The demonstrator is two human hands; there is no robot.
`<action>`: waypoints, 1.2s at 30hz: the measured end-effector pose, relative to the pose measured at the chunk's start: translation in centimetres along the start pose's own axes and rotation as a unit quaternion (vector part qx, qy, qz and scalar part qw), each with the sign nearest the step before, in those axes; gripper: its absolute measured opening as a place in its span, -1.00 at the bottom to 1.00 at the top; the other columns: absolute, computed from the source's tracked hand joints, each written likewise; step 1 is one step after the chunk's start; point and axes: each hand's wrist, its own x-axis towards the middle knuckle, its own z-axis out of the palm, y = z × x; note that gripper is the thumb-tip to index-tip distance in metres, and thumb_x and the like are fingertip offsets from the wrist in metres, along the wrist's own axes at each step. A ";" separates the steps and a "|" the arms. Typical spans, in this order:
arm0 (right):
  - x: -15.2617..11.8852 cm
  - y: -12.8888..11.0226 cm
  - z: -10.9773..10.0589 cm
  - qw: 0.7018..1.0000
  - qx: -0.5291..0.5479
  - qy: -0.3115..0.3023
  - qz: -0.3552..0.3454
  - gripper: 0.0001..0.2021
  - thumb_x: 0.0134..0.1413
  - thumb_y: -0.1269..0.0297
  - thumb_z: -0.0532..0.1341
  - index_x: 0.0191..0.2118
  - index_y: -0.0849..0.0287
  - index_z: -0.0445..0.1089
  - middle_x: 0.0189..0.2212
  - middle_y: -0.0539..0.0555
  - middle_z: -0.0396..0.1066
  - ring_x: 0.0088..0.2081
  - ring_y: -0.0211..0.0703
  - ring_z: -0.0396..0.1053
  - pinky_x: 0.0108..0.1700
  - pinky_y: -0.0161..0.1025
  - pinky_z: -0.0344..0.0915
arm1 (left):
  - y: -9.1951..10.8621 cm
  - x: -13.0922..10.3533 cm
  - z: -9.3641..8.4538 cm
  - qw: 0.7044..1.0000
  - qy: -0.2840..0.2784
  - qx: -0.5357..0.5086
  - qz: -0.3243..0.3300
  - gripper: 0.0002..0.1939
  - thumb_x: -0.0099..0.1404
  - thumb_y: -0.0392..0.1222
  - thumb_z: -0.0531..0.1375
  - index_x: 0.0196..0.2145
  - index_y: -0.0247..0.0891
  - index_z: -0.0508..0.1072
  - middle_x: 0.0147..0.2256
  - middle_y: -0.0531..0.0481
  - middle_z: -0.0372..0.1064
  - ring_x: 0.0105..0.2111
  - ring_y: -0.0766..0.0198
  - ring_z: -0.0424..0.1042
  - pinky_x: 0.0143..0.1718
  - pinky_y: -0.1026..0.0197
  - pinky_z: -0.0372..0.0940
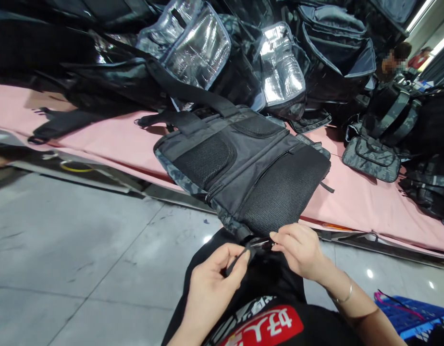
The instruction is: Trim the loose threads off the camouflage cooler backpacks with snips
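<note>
A black backpack [254, 158] with mesh panels and camouflage edging lies back side up, partly on the pink table and reaching over its edge toward my lap. At its near end, my left hand [222, 274] pinches a dark strap [238, 262] between thumb and fingers. Just to the right, my right hand [297, 250] has its fingertips closed on a small dark, shiny piece [261, 243], which looks like a buckle. The two hands are a short way apart. A wide black strap [193, 91] stretches from the backpack's far end up to the left.
Along the back of the pink table [128, 139] are piled dark bags, some with silver lining [198, 45]. A small camouflage pouch [371, 158] lies to the right. A blue crate [416, 312] stands on the floor at lower right. A person [397, 60] shows at upper right.
</note>
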 end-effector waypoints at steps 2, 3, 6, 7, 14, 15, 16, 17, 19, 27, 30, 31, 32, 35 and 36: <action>0.2 0.3 -0.3 0.999 0.030 -0.023 -0.002 -0.83 0.21 0.35 0.09 -0.17 0.21 0.39 -0.35 0.12 0.42 -0.35 -0.21 0.35 -0.31 -0.26 0.32 | -0.2 0.1 -0.3 1.000 -0.018 0.000 0.010 -0.75 0.08 0.00 0.19 -0.52 -0.25 0.41 -0.69 0.14 0.15 -0.68 0.43 0.10 -0.66 0.39 0.07; 0.3 0.5 -0.5 0.998 0.042 -0.036 -0.004 -0.83 0.21 0.34 0.08 -0.17 0.21 0.39 -0.35 0.13 0.42 -0.34 -0.20 0.35 -0.31 -0.26 0.31 | -0.3 0.2 -0.4 1.000 -0.028 0.000 0.013 -0.76 0.07 0.00 0.20 -0.52 -0.25 0.42 -0.68 0.13 0.17 -0.67 0.42 0.11 -0.66 0.39 0.07; 0.5 1.0 -1.0 0.995 0.064 -0.072 -0.014 -0.81 0.23 0.30 0.05 -0.17 0.20 0.38 -0.35 0.12 0.42 -0.33 -0.19 0.35 -0.31 -0.26 0.30 | -0.4 0.5 -0.8 0.997 -0.071 0.000 0.018 -0.77 0.06 -0.01 0.21 -0.51 -0.25 0.46 -0.68 0.10 0.20 -0.67 0.41 0.11 -0.68 0.39 0.06; 0.5 1.2 -1.2 0.994 0.068 -0.083 -0.018 -0.80 0.24 0.29 0.04 -0.17 0.20 0.38 -0.35 0.12 0.42 -0.34 -0.20 0.35 -0.31 -0.26 0.30 | -0.4 0.6 -0.9 0.996 -0.089 0.001 0.019 -0.77 0.06 -0.02 0.21 -0.51 -0.25 0.47 -0.69 0.09 0.21 -0.67 0.41 0.11 -0.68 0.38 0.06; 0.3 2.0 -1.6 0.987 0.101 -0.114 -0.044 -0.80 0.23 0.27 0.05 -0.22 0.19 0.39 -0.35 0.11 0.42 -0.37 -0.21 0.33 -0.37 -0.28 0.26 | 0.4 1.3 -1.4 0.983 -0.181 0.011 0.016 -0.78 0.03 -0.05 0.21 -0.54 -0.26 0.51 -0.63 0.02 0.33 -0.61 0.35 0.21 -0.58 0.35 0.17; 0.2 2.0 -1.5 0.987 0.111 -0.109 -0.044 -0.81 0.23 0.28 0.06 -0.22 0.20 0.39 -0.36 0.11 0.42 -0.37 -0.21 0.33 -0.37 -0.28 0.27 | 0.5 1.4 -1.4 0.983 -0.185 0.007 0.015 -0.78 0.03 -0.05 0.22 -0.55 -0.26 0.51 -0.62 0.01 0.33 -0.60 0.34 0.22 -0.57 0.34 0.17; 0.2 2.0 -1.5 0.986 0.125 -0.103 -0.043 -0.82 0.23 0.29 0.06 -0.23 0.21 0.39 -0.37 0.11 0.42 -0.37 -0.21 0.34 -0.36 -0.28 0.28 | 0.6 1.4 -1.4 0.982 -0.189 -0.002 0.011 -0.79 0.02 -0.05 0.23 -0.55 -0.25 0.51 -0.62 0.01 0.33 -0.60 0.34 0.21 -0.58 0.35 0.17; 0.2 2.0 -1.4 0.984 0.144 -0.097 -0.039 -0.83 0.22 0.30 0.07 -0.24 0.22 0.38 -0.38 0.11 0.42 -0.37 -0.22 0.34 -0.35 -0.28 0.29 | 0.7 1.5 -1.4 0.981 -0.193 -0.013 0.004 -0.79 0.01 -0.05 0.23 -0.56 -0.25 0.51 -0.62 0.01 0.32 -0.61 0.35 0.20 -0.61 0.35 0.15; 0.2 2.0 -1.4 0.979 0.184 -0.084 -0.022 -0.84 0.23 0.32 0.07 -0.27 0.22 0.38 -0.40 0.10 0.43 -0.36 -0.23 0.35 -0.32 -0.29 0.32 | 0.8 1.5 -1.4 0.979 -0.200 -0.042 -0.020 -0.79 -0.02 -0.04 0.25 -0.56 -0.25 0.51 -0.66 0.04 0.27 -0.67 0.40 0.12 -0.69 0.37 0.05; -0.1 1.5 -1.2 0.914 0.354 -0.046 0.195 -0.80 0.13 0.19 0.17 -0.19 0.19 0.35 -0.40 0.03 0.38 -0.40 -0.28 0.33 -0.33 -0.32 0.31 | 1.3 1.1 -1.0 0.952 -0.158 -0.214 -0.152 -0.75 -0.03 -0.01 0.28 -0.51 -0.28 0.46 -0.75 0.20 -0.05 -0.73 0.54 -0.20 -0.73 0.41 -0.26; 0.5 0.7 -0.5 0.833 0.478 -0.085 0.265 -0.58 -0.06 0.01 0.28 -0.14 0.19 0.35 -0.41 -0.01 0.34 -0.42 -0.30 0.30 -0.39 -0.36 0.29 | 0.9 1.1 -0.1 0.906 -0.237 -0.299 -0.185 -0.73 0.00 0.00 0.27 -0.53 -0.29 0.40 -0.78 0.25 -0.17 -0.75 0.56 -0.27 -0.72 0.41 -0.26; 0.8 0.4 -0.1 0.811 0.510 -0.095 0.270 -0.58 -0.10 -0.02 0.29 -0.20 0.20 0.37 -0.45 -0.02 0.32 -0.45 -0.31 0.28 -0.40 -0.36 0.28 | 0.6 1.1 0.3 0.891 -0.264 -0.314 -0.193 -0.72 -0.01 0.00 0.27 -0.54 -0.29 0.39 -0.79 0.27 -0.21 -0.76 0.56 -0.29 -0.72 0.41 -0.27; 1.1 0.1 0.2 0.793 0.534 -0.103 0.274 -0.61 -0.11 -0.04 0.29 -0.29 0.21 0.39 -0.49 -0.04 0.30 -0.48 -0.33 0.26 -0.43 -0.37 0.26 | 0.4 1.1 0.7 0.879 -0.287 -0.323 -0.199 -0.71 -0.01 0.01 0.28 -0.53 -0.29 0.38 -0.79 0.28 -0.24 -0.76 0.57 -0.31 -0.73 0.41 -0.27; 1.9 -0.5 1.1 0.760 0.561 -0.099 0.314 -0.61 -0.07 -0.05 0.26 -0.51 0.24 0.31 -0.63 -0.09 0.19 -0.58 -0.40 0.13 -0.53 -0.41 0.13 | -0.1 1.0 1.5 0.890 -0.285 -0.305 -0.184 -0.65 0.01 0.08 0.26 -0.51 -0.30 0.40 -0.79 0.24 -0.14 -0.77 0.54 -0.20 -0.74 0.41 -0.15; 2.0 -0.7 1.2 0.754 0.560 -0.086 0.333 -0.60 -0.07 -0.05 0.26 -0.54 0.24 0.28 -0.65 -0.11 0.16 -0.61 -0.42 0.08 -0.56 -0.42 0.08 | -0.2 0.9 1.6 0.915 -0.242 -0.284 -0.155 -0.65 0.03 0.10 0.24 -0.48 -0.30 0.42 -0.76 0.18 -0.01 -0.75 0.50 -0.04 -0.71 0.40 -0.01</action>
